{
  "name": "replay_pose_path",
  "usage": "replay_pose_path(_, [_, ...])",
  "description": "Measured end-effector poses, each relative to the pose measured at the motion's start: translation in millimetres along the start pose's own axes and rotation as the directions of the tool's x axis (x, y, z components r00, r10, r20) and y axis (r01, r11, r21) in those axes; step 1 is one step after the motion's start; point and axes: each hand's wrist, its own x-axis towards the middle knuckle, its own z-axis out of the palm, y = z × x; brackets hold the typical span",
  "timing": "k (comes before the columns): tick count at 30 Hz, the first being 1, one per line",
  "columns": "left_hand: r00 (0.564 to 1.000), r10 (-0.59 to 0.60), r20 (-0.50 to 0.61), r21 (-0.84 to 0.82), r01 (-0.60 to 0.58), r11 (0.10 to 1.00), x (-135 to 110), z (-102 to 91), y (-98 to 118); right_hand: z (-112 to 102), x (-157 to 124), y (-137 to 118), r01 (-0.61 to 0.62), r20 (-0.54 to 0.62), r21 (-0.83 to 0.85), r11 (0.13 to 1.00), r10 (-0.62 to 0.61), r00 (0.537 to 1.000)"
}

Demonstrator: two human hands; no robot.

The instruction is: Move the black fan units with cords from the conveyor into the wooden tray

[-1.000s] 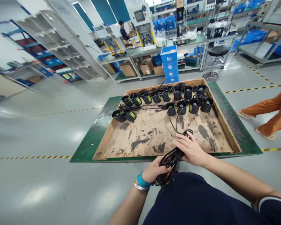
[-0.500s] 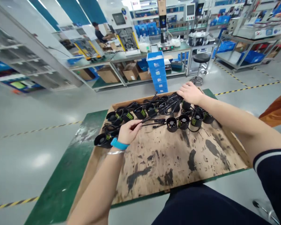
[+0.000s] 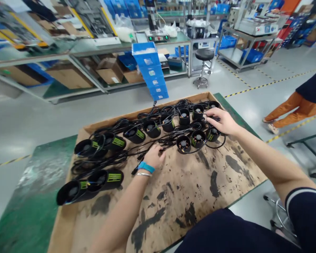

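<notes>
Dark-trousered lap at bottom edge; both forearms reach forward over a stained wooden tray (image 3: 189,196) resting on a green-topped table (image 3: 28,196).

Left hand (image 3: 155,156), teal wristband and thin bangle at the wrist, lies on the tray floor with fingers curled down onto black cables (image 3: 116,160); whether it actually pinches a cable, cannot tell.

Right hand (image 3: 221,120) is farther out, fingers spread and bent, tips touching the cables among the black round fans (image 3: 183,144) at the right end; nothing clearly gripped.

The fans sit in rough rows across the far half of the tray, green labels on their sides, cords tangled between them. Two more lie on their sides near the tray's left edge.

Beyond the table: grey floor, a stack of blue bins (image 3: 150,70), a round stool (image 3: 204,56), benches with cardboard boxes. At far right, a person in orange trousers (image 3: 292,109).
</notes>
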Motion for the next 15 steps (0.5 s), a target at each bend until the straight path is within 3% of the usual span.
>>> replay_pose_path(4, [0.998,0.042,-0.046,0.089,-0.038,0.995,8.1,12.0,-15.5,-13.0,-108.2,-21.7,-0.206,-0.217,0.116,0.972,0.227,0.949])
replay_pose_path(9, [0.992,-0.076,-0.105,0.123,0.089,0.988,11.6,16.0,-24.9,11.6,-253.8,-40.9,-0.542,-0.21,0.206,0.815,0.578,0.789])
replay_pose_path(12, [0.956,-0.193,-0.219,0.113,0.221,0.969,2.9,11.3,-4.9,20.7,-313.7,-59.5,-0.619,-0.159,0.246,0.746,0.661,0.733])
replay_pose_path(14, [0.918,-0.219,-0.331,0.003,0.233,0.973,-6.6,6.7,24.9,20.5,-342.4,-72.5,-0.609,-0.145,0.246,0.754,0.65,0.746])
replay_pose_path(15, [0.911,-0.186,-0.367,-0.059,0.177,0.982,-11.5,4.5,44.4,19.2,-354.9,-78.8,-0.597,-0.144,0.24,0.765,0.636,0.758])
